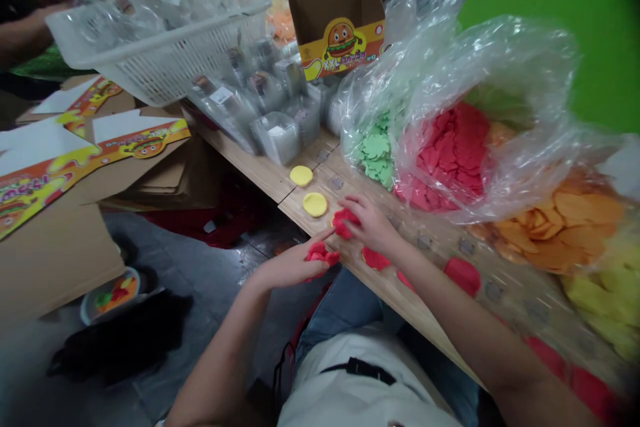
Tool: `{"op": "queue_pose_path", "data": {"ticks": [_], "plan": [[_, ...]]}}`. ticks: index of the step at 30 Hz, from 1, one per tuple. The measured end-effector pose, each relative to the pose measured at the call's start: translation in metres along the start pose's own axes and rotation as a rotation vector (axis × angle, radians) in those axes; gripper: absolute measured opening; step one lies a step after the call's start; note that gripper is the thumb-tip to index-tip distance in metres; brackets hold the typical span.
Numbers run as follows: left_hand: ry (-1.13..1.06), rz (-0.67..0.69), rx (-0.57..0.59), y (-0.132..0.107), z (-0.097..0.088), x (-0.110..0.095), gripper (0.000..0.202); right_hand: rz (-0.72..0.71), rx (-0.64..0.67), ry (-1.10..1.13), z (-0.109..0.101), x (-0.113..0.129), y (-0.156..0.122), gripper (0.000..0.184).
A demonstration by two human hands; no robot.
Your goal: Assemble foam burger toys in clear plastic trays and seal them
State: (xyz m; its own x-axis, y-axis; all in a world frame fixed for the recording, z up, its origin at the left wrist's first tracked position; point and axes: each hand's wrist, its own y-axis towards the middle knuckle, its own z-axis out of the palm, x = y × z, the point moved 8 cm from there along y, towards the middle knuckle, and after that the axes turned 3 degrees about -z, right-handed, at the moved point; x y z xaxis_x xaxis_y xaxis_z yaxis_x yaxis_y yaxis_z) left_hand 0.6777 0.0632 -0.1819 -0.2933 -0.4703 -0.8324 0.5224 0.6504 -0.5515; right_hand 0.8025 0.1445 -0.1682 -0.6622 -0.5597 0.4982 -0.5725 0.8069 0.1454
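My left hand (295, 265) is at the near edge of the wooden table (260, 173), its fingers closed on small red soft pieces (320, 253). My right hand (367, 223) lies just beyond it on the table, fingers curled over another red piece (344, 221). Two yellow discs (315, 204) lie in a row beside my hands. More red discs (375, 258) lie along the table under my right forearm.
Clear plastic bags hold green pieces (375, 153), red pieces (455, 147), orange pieces (565, 220) and yellow pieces (610, 293). Clear small packs (280, 137) pile beside a white basket (165, 47). An open burger-printed carton (340, 20) stands behind. Flat cartons (75, 160) lie left. Another person's arm (20, 33) shows far left.
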Motion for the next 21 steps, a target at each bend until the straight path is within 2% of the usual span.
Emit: {"op": "queue_pose_path", "data": {"ticks": [3,5,8,14,18,21], "plan": [[0.208,0.039,-0.031,0.009,-0.005,-0.006,0.071,0.156,-0.065,-0.146,-0.009,-0.015,-0.025,0.044],[0.306,0.035,-0.083,0.013,-0.009,-0.007,0.071,0.199,-0.010,-0.290,-0.003,-0.015,-0.039,0.048],[0.387,0.025,-0.133,0.017,-0.012,-0.006,0.071,0.183,0.070,-0.458,0.011,-0.002,-0.049,0.049],[0.361,0.109,-0.161,0.018,-0.012,-0.004,0.069,0.175,0.079,-0.541,0.018,0.016,-0.043,0.049],[0.249,0.177,-0.178,0.016,-0.012,-0.005,0.073,0.129,0.106,-0.528,0.022,0.020,-0.041,0.047],[0.226,0.161,-0.186,0.013,-0.009,-0.005,0.074,0.113,0.126,-0.520,0.023,0.021,-0.040,0.045]]}}
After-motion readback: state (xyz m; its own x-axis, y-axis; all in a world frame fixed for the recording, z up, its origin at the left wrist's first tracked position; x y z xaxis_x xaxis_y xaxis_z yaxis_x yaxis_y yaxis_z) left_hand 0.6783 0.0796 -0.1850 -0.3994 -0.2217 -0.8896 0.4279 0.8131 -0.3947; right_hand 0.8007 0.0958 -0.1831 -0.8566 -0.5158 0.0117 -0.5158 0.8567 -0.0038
